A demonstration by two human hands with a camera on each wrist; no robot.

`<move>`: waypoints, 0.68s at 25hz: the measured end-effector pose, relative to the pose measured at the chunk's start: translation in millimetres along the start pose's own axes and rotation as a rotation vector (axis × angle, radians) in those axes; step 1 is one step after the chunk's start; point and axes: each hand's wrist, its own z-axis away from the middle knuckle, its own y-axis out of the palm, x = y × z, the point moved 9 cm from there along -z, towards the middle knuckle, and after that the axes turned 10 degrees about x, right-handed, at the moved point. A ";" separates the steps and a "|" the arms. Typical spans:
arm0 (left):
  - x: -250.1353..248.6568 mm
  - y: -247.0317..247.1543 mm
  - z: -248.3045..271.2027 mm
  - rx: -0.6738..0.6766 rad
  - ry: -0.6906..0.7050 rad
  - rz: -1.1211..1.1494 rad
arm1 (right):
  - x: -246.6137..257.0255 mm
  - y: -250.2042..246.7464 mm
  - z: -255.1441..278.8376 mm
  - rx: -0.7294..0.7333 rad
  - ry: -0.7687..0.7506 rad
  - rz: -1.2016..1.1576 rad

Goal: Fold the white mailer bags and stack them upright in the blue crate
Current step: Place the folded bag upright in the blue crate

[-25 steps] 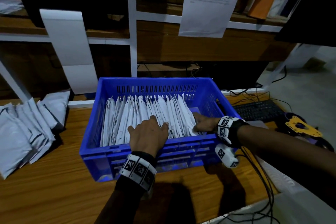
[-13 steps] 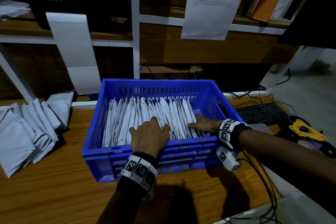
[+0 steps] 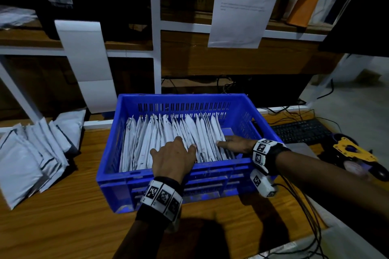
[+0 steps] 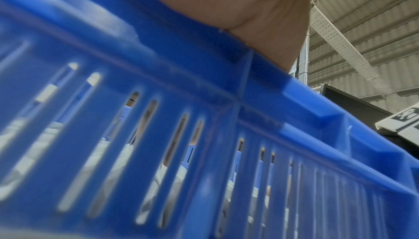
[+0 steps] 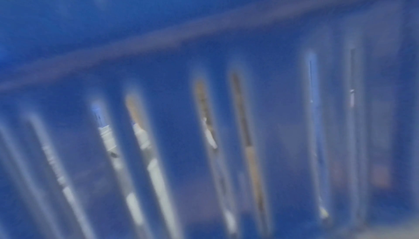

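The blue crate [image 3: 117, 174] stands on the wooden table and holds a row of folded white mailer bags [image 3: 145, 143] on edge. My left hand [image 3: 172, 157] lies on top of the bags near the crate's front wall, with its fingers spread over their upper edges. My right hand [image 3: 233, 143] is inside the crate at the right end of the row, straight fingers pressing sideways against the last bag. The left wrist view shows my palm [image 4: 249, 1] over the crate's slotted wall [image 4: 204, 117]. In the right wrist view there is only that blurred blue wall [image 5: 204, 46].
A fanned pile of unfolded white mailers [image 3: 31, 153] lies at the table's left. A keyboard [image 3: 301, 130], a yellow tape dispenser [image 3: 353, 151] and cables [image 3: 305, 206] are to the right. Shelves with a hanging paper sheet [image 3: 242, 2] rise behind the crate.
Both hands stay on the bags in the crate, almost where they were. The head view has shifted slightly.
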 end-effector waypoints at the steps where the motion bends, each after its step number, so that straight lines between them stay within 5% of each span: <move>1: -0.1 0.2 0.0 -0.002 0.006 0.003 | 1.9 2.4 0.9 0.018 0.001 0.034; 17: -2.0 -2.6 -1.1 -0.028 0.053 0.019 | -11.0 -12.4 -1.4 -0.122 0.053 0.175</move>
